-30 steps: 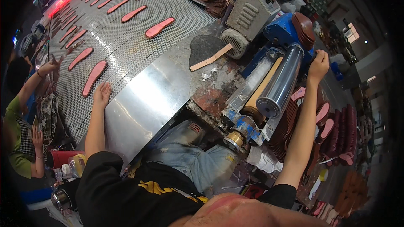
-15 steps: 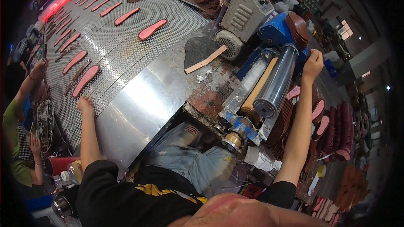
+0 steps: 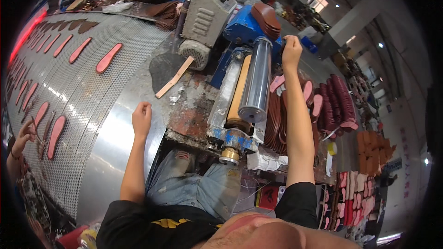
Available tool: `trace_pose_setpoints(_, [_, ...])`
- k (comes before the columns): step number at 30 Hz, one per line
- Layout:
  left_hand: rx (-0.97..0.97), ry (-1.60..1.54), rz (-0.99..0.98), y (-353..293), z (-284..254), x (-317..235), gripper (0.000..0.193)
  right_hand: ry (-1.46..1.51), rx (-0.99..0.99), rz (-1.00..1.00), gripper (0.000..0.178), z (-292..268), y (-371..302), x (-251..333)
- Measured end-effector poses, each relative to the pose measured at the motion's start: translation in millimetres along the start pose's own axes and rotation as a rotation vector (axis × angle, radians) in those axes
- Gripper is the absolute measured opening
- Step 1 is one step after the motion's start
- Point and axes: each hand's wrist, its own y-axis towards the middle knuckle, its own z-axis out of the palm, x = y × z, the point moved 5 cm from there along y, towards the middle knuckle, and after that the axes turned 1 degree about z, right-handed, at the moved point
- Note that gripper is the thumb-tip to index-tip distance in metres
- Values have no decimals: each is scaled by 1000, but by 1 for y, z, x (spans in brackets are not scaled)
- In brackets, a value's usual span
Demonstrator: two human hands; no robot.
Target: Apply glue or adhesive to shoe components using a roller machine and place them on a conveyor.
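My left hand (image 3: 141, 116) is in the air over the inner end of the shiny metal plate (image 3: 121, 121), its fingers curled and nothing visible in them. Beside the stack of brown insoles (image 3: 266, 17) on top of the blue machine housing (image 3: 241, 26), my right hand (image 3: 291, 51) is closed; whatever its fingertips hold, if anything, is hidden. Between my arms sits a roller machine with a polished steel roller (image 3: 256, 80) and a tan roller (image 3: 239, 92). Pink insoles, such as one nearest the plate (image 3: 56, 137), lie in rows on the mesh conveyor (image 3: 78, 97).
A grey motor housing (image 3: 206, 16) stands behind the rollers. A light wooden strip (image 3: 175, 77) lies across a dark mesh piece (image 3: 161, 67). Brown insoles (image 3: 275, 127) and maroon stacks (image 3: 339, 103) fill the right side. A co-worker's hand (image 3: 25, 134) reaches over the conveyor's left side.
My view has swung to the right. My left hand has left the pink insoles on the conveyor and come nearer the rollers. My right hand is still beside the brown stack.
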Motion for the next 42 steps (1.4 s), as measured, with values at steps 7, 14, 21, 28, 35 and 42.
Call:
trace_pose_setpoints(7, [-7, 173, 105, 3, 1, -18, 20, -458, 327, 253, 47, -9, 65, 8])
trace_pose_setpoints(14, [-2, 212, 157, 1, -4, -18, 28, -917, 695, 117, 56, 47, 62, 116])
trace_pose_setpoints(21, [23, 172, 196, 3, 5, -15, 31, -639, 509, 56, 45, 23, 78, 93])
trace_pose_setpoints(28, [38, 36, 28, -5, 5, -23, 35, 358, -170, 481, 13, -131, 39, 63])
trace_pose_setpoints(35, [320, -46, 183, 15, 37, -75, 43, 354, -71, 727, 13, -196, -96, 17])
trace_pose_setpoints(42, [937, 118, 726, 56, 120, -252, 77, 225, 192, 631, 15, -117, -115, 44])
